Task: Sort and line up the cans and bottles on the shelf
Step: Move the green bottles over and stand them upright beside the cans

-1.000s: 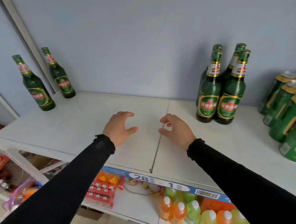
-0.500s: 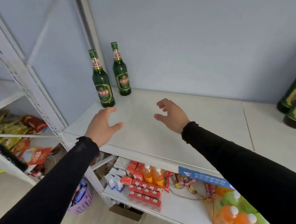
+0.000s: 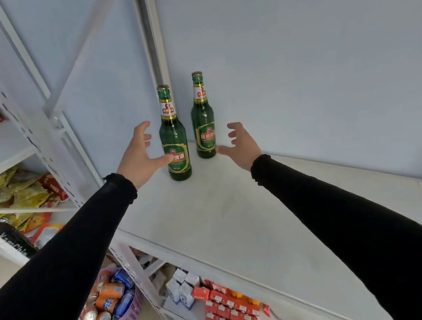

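Head view: both hands have swung to the shelf's back left corner.

Left hand (image 3: 139,158) and right hand (image 3: 242,144), fingers spread wide and empty, now flank two upright green bottles (image 3: 175,142) on the shelf (image 3: 224,218), so a grab looks imminent (labels show Chinese characters, brand unreadable).

Count on my white shelf (image 3: 227,226): 2 green beer bottles, the nearer bottle (image 3: 175,148) and the farther bottle (image 3: 203,124), both upright. My hands in view: 2, left hand (image 3: 139,158) and right hand (image 3: 242,147), fingers spread, holding nothing. Purple basket (image 3: 127,317) below: roughly 9 cans visible, orange and blue; exact count unclear. Red cartons (image 3: 228,311) on lower shelf: too many overlapping to count.
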A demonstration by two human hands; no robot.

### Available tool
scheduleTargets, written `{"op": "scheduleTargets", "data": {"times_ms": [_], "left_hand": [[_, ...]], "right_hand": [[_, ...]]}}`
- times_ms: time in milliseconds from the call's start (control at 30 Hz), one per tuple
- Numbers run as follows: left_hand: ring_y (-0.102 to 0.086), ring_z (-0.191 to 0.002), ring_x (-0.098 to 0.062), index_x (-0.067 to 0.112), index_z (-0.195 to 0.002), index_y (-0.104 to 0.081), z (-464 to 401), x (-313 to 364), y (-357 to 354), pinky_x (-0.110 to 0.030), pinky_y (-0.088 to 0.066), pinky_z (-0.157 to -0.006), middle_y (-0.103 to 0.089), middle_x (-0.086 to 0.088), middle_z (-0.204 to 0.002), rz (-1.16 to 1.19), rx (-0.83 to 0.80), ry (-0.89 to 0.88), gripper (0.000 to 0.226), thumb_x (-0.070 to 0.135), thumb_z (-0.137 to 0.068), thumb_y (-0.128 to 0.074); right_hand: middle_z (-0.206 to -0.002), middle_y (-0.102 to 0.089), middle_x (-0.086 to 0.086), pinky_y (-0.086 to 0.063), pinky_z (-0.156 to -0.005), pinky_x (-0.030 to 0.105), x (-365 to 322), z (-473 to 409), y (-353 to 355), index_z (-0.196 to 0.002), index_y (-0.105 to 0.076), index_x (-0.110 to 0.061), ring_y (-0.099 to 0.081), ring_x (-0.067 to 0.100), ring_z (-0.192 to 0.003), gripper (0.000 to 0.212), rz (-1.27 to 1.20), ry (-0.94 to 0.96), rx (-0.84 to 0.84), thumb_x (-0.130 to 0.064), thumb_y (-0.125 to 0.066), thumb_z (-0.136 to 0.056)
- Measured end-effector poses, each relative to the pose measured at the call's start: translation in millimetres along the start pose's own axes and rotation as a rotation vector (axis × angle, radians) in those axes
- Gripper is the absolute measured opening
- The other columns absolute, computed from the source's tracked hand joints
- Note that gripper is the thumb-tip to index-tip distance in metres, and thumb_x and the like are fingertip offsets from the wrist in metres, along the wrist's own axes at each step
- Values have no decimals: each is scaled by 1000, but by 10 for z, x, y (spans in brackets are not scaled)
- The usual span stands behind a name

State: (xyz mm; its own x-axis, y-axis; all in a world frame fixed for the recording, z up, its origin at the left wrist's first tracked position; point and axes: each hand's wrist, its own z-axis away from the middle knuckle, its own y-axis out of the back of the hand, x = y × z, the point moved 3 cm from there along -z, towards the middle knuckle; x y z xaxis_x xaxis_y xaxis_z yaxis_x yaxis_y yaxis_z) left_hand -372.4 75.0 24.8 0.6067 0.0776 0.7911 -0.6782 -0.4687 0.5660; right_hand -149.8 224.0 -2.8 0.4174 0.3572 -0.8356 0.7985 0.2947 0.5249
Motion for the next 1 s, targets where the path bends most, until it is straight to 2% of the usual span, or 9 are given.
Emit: {"op": "scheduleTargets", "data": {"times_ms": [100,233,333,500,667,767,867,1000], "left_hand": [[-40,-137,-20,35,-156,-15,-304,-2,36,-35,-38,-107,-36,-5,-153,35,-42,-16,105,26,-78,-86],[-34,-143,-24,38,-157,-15,-626,-16,1,-49,-35,-115,-27,-3,-160,56,-177,-40,107,24,-78,-86],[-35,-144,-27,34,-151,-27,-761,-35,-76,-54,-35,-116,-34,0,-156,87,-280,-68,93,19,-80,-84],[-46,-136,-27,28,-141,-35,-862,-194,-94,-56,-38,-113,-49,2,-143,154,-365,-37,78,12,-81,-82],[-60,-118,-18,25,-134,-40,-881,-222,-125,-51,-50,-104,-59,5,-129,235,-360,-56,71,11,-79,-83],[-59,-117,-18,27,-132,-46,-845,-239,-139,-47,-52,-100,-61,9,-125,242,-288,-103,69,19,-76,-86],[-59,-113,-11,28,-134,-50,-781,-197,-199,-42,-54,-97,-63,14,-122,266,-203,-140,69,20,-76,-86],[-60,-114,-14,38,-132,-52,-742,-14,-389,-45,-54,-95,-64,18,-123,260,-223,-209,69,32,-73,-88]], "right_hand": [[-147,-44,13,-47,-104,41,-51,-348,-147,-149,-28,-18,-48,28,-131,82,-45,-10,-10,-24,-78,-84],[-149,-39,15,-46,-107,46,-63,-705,-345,-151,-24,-18,-44,30,-135,90,-133,-46,4,-19,-80,-81],[-142,-44,13,-49,-105,49,-34,-907,-478,-147,-28,-17,-51,31,-128,91,-172,-64,37,-19,-84,-75],[-133,-52,9,-52,-100,49,54,-1105,-654,-136,-36,-15,-57,28,-119,85,-178,-102,103,-25,-88,-70],[-121,-61,3,-53,-93,41,85,-1141,-707,-127,-46,-16,-60,24,-109,69,-161,-129,144,-32,-86,-73],[-116,-64,-2,-55,-91,40,74,-989,-633,-124,-50,-18,-62,22,-105,65,-198,-128,171,-32,-86,-72],[-114,-65,-3,-55,-89,37,96,-709,-461,-124,-53,-20,-63,20,-104,63,-225,-140,212,-35,-86,-73],[-114,-68,-3,-56,-91,39,214,-222,-34,-124,-56,-20,-65,19,-105,61,-266,-182,277,-35,-86,-73]]}}
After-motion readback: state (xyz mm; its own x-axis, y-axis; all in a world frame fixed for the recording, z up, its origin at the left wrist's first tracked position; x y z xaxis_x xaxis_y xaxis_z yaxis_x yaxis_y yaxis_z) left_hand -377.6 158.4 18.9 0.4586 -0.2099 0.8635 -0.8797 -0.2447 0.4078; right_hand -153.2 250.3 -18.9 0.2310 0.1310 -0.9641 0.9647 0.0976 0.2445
